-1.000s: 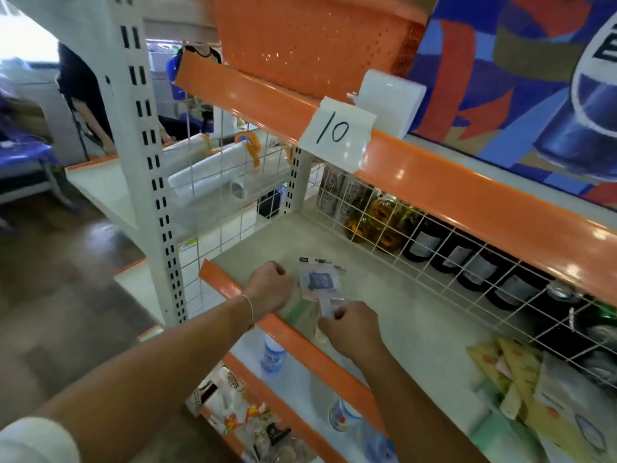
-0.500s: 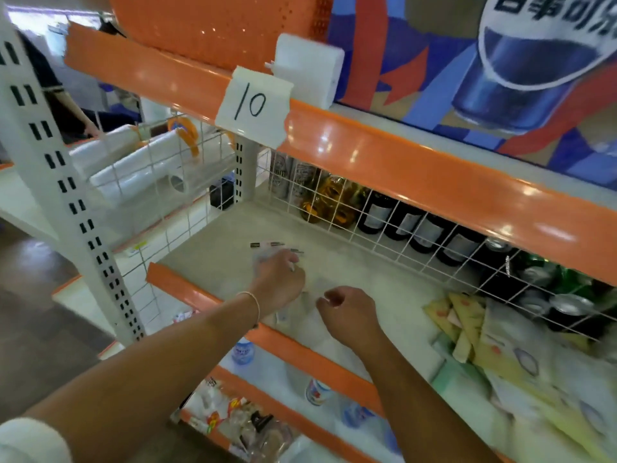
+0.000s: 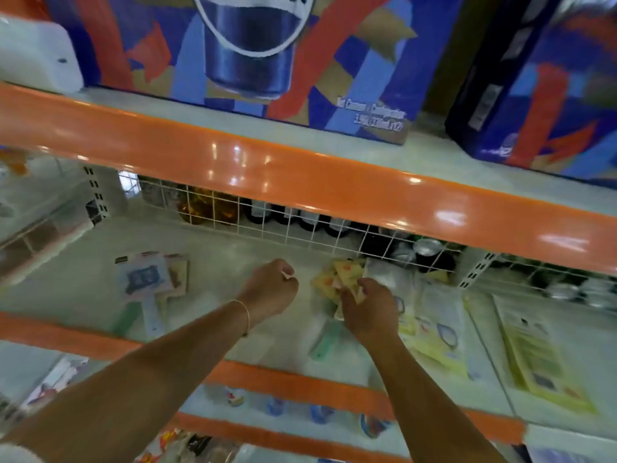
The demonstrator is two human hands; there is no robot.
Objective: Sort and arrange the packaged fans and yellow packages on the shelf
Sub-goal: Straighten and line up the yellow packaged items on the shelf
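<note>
We see a pale, orange-edged metal shelf (image 3: 213, 248) bearing a stack of clear-packaged paddle fans (image 3: 150, 282) at left, and blurred, seemingly yellow flat packages (image 3: 434, 332) at right.

Stacked fans (image 3: 150, 279) at the shelf's (image 3: 213, 248) left, packages (image 3: 430, 329) at right, bottles (image 3: 267, 213) behind the wire grid (image 3: 334, 228).

Two hands (image 3: 272, 289), two fan piles (image 3: 150, 279)
</note>
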